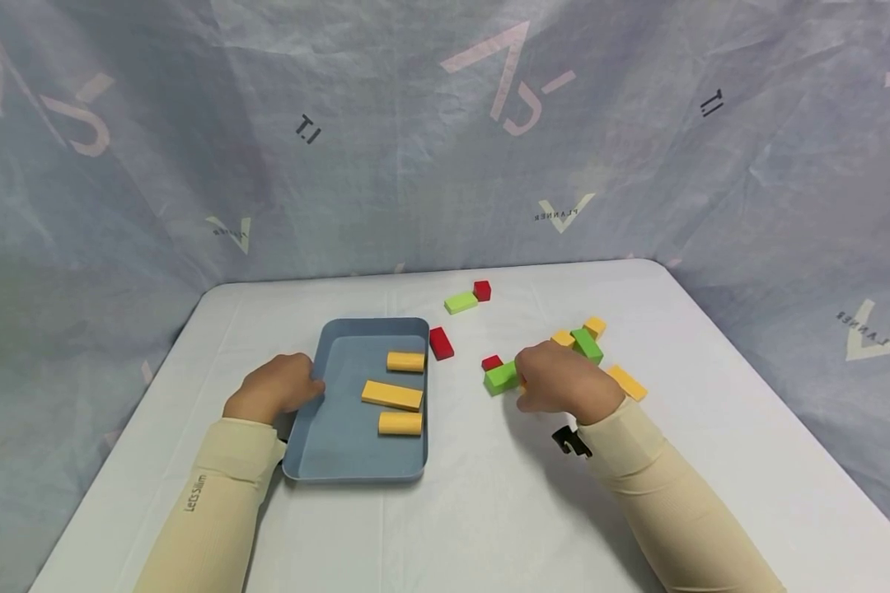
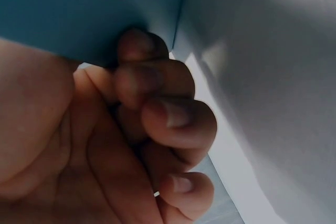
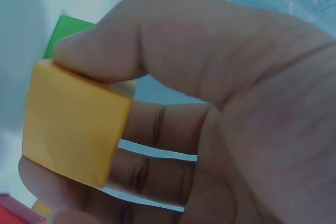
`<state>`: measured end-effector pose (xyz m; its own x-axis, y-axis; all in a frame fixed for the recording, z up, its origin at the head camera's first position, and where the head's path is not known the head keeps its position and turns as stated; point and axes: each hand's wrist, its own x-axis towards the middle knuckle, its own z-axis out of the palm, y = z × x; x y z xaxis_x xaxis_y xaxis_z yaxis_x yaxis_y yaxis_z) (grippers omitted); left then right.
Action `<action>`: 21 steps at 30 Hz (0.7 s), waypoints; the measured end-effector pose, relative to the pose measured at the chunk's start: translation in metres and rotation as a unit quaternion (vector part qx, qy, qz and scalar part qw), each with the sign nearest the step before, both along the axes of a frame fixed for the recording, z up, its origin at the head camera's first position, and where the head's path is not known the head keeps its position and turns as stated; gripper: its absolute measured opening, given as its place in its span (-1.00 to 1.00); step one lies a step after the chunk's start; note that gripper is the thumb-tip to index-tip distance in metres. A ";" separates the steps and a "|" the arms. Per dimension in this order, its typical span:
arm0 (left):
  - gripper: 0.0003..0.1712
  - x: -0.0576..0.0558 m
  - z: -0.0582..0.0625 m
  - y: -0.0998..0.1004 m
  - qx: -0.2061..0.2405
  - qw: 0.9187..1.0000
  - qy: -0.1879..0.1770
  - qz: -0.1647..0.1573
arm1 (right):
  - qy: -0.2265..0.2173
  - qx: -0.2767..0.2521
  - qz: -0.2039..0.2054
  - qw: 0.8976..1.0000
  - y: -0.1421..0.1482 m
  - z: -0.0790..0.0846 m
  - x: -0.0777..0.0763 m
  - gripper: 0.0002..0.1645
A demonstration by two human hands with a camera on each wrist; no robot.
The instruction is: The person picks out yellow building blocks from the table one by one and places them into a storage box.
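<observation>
My left hand [image 1: 276, 387] grips the left wall of a blue-grey tray [image 1: 330, 445], with its fingers curled at the rim. In the left wrist view the curled fingertips [image 2: 176, 114] lie against the tray's side. Over the right part of the table, my right hand [image 1: 567, 380] pinches a yellow block [image 3: 76, 124] between thumb and fingers; the head view mostly hides it. Close to its fingertips lie a green block [image 1: 500, 378] and a small red block [image 1: 492, 362]. Inside the tray are a yellow rectangular block [image 1: 391, 395] and two rounded yellow blocks [image 1: 405, 361].
Beyond the right hand lie another green block [image 1: 587, 346], small yellow blocks [image 1: 595, 327] and a flat yellow block [image 1: 628, 383]. A red block [image 1: 441, 343] sits beside the tray's right wall. Farther back are a light green block [image 1: 461, 302] and a red cube [image 1: 482, 291].
</observation>
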<state>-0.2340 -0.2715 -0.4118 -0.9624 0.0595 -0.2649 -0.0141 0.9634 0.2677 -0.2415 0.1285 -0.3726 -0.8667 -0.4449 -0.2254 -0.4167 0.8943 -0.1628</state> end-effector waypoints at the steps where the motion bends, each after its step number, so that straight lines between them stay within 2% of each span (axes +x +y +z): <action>1: -0.71 0.000 0.000 0.000 0.000 1.000 0.000 0.000 | 0.001 -0.003 0.001 1.000 0.000 0.001 0.001 -0.85; 21: -0.70 0.000 -0.001 -0.001 -0.003 1.000 0.005 -0.002 | 0.032 -0.016 0.014 0.999 -0.005 0.012 0.009 -0.85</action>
